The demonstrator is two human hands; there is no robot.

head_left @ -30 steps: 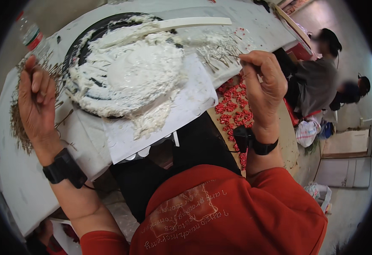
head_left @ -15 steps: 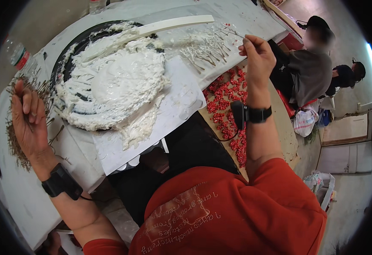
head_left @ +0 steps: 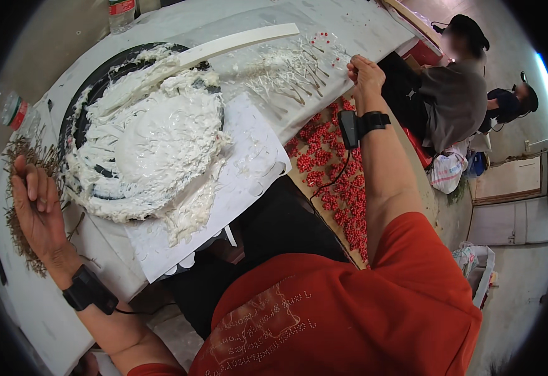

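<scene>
My right hand [head_left: 366, 72] is raised over the far right edge of the table, its fingertips pinched on a thin berry stem. Small red berries [head_left: 322, 41] show just beyond those fingertips, to the left. My left hand [head_left: 37, 207] hovers at the left, fingers loosely curled and apart, with nothing visible in it. A bundle of thin brown twigs [head_left: 20, 235] lies partly hidden under that hand. Between my hands, a round black tray [head_left: 76, 119] carries a thick, wet white paste [head_left: 161, 147]. Several white-coated twigs [head_left: 296, 75] are laid out on plastic sheeting right of the tray.
A long white strip [head_left: 242, 45] lies across the tray's far rim. White paper [head_left: 249, 156] sticks out beneath it. Many red berry sprigs [head_left: 330, 182] cover a board at my right. Plastic bottles [head_left: 121, 15] stand at the far left. Another person [head_left: 455, 94] sits at the right.
My right hand has moved slightly left and down in the picture, still pinching the stem. The view has shifted a little. My left hand keeps its place by the twig bundle.
</scene>
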